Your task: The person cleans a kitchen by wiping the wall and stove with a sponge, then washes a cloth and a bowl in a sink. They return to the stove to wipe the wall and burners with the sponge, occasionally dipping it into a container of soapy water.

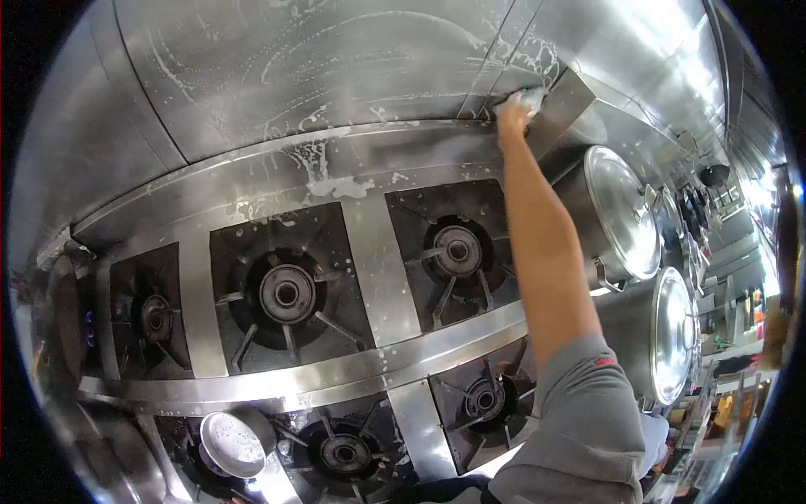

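In the head view, my right hand (512,116) reaches out over the stove (375,269) to its back right corner, arm nearly straight, grey sleeve (579,420) ending above the elbow. My fingers are bent around a pale pad (532,99), grasping it against the steel wall (336,67), low down, just beside the angled steel panel (564,116). Whether it is a cloth or a sponge I cannot tell. What my left fingers are doing I cannot tell either; they do not show clearly.

Suds streak the wall in wide arcs, and a thick patch of foam (338,186) lies on the stove's back edge, left of my hand. Nearest below my wrist is the back right burner (457,250); more burners run in two rows toward the left edge. Near the stove's front edge, left of its middle, a metal bowl (206,454) with suds in it sits tilted over a burner. Along the right edge, beyond my forearm, stand two big pots, their shiny lids (621,210) on.
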`<state>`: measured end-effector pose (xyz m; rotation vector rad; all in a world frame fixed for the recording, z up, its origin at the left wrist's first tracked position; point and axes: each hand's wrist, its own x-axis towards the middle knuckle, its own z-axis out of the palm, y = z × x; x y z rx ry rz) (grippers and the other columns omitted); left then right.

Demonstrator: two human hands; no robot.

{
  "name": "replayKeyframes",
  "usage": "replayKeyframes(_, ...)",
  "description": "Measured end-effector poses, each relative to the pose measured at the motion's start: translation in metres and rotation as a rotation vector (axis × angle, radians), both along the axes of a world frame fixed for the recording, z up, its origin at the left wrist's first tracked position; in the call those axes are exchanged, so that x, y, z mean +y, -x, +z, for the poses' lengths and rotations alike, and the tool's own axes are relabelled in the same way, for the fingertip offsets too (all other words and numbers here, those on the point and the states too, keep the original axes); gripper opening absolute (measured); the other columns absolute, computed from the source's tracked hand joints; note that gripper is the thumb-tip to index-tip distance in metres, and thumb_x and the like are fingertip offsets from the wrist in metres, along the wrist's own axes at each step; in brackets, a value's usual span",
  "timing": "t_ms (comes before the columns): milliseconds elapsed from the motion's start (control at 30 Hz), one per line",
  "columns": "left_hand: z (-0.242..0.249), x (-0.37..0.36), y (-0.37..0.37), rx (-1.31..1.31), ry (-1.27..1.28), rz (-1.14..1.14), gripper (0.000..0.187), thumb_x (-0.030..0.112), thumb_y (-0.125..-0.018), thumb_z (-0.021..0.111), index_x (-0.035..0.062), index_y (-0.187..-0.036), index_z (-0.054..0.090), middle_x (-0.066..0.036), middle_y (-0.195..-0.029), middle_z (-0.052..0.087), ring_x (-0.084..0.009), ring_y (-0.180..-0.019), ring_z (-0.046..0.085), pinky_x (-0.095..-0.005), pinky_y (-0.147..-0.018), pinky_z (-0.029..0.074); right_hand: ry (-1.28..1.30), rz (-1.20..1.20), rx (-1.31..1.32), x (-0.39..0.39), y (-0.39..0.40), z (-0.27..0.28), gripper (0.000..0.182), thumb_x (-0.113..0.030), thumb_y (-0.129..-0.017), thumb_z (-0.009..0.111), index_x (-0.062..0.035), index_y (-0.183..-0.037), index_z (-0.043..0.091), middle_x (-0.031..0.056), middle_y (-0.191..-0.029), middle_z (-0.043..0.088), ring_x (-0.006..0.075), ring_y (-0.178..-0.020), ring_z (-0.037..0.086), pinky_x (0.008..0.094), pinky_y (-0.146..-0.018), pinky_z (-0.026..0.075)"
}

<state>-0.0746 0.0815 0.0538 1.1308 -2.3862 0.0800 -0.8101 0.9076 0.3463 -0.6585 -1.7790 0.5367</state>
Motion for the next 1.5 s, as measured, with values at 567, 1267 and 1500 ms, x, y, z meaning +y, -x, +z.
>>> replayKeyframes(567,0.078,-0.002,-0.03,0.053,-0.415,0.072,0.041,0.01,-0.09,0.054,0.0136,-0.13,0.054,-0.02,-0.12,0.06,-0.0402,-0.107,0.057,-0.0478,-0.094,0.045,1.338,1.656,-0.392,-0.352,-0.202,0.098,0.021,-0.017,-0.085,0.067,-0.0063,-0.102,0.06,0.0104,-0.098,0.066,0.0251,-0.096,0.065,0.0444,-0.09,0.053)
replayKeyframes(1267,-0.069,0.3,-0.102,0.535,-2.062,0.4,0.05,0.056,-0.085,0.054,0.018,-0.117,0.054,-0.005,-0.11,0.059,-0.0247,-0.093,0.057,-0.0464,-0.072,0.05,1.932,0.91,-0.598,-0.031,-0.955,-0.082,0.046,-0.013,-0.074,0.064,0.0,-0.117,0.057,0.0201,-0.103,0.065,0.0342,-0.089,0.066,0.0464,-0.082,0.056)
replayKeyframes(1500,-0.059,0.339,-0.095,0.995,-1.962,0.418,0.025,0.025,-0.089,0.057,0.0077,-0.106,0.055,-0.015,-0.097,0.06,-0.0242,-0.059,0.058,-0.0318,-0.041,0.046,1.885,0.741,-0.565,0.011,-1.057,-0.07,0.051,-0.018,-0.076,0.065,0.0004,-0.122,0.051,0.0187,-0.103,0.063,0.0341,-0.088,0.066,0.0433,-0.073,0.059)
